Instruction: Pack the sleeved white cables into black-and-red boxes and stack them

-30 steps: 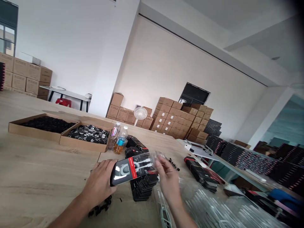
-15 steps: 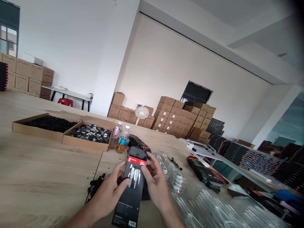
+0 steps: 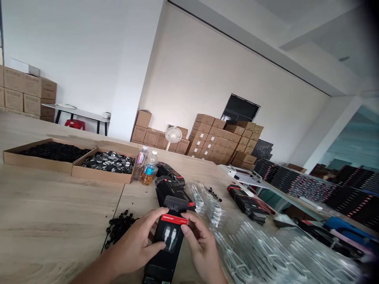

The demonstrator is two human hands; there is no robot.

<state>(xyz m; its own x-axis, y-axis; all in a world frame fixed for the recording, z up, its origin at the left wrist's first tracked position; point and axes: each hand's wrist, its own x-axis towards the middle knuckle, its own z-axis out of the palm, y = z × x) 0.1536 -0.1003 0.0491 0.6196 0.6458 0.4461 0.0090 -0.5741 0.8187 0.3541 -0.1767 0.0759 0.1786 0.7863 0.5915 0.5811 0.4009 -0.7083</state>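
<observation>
Both my hands grip one long black retail box (image 3: pixel 168 244) with a red band and a clear window that shows white cable plugs. My left hand (image 3: pixel 134 246) holds its left edge, thumb on the window. On the right edge sits my right hand (image 3: pixel 200 246), fingers near the red band. The box stands upright over the wooden table (image 3: pixel 53 221), near the front. A stack of the same black boxes (image 3: pixel 170 189) lies just behind it.
Small black parts (image 3: pixel 118 228) are scattered left of my hands. Clear trays of white cables (image 3: pixel 260 252) spread to the right. Two cardboard trays (image 3: pixel 68 159) and two bottles (image 3: pixel 145 167) stand further back. Stacked cartons (image 3: pixel 219 140) line the wall.
The boxed cable went from lying sideways in my hands to upright, and it came lower and closer to me. The view tilted down a little.
</observation>
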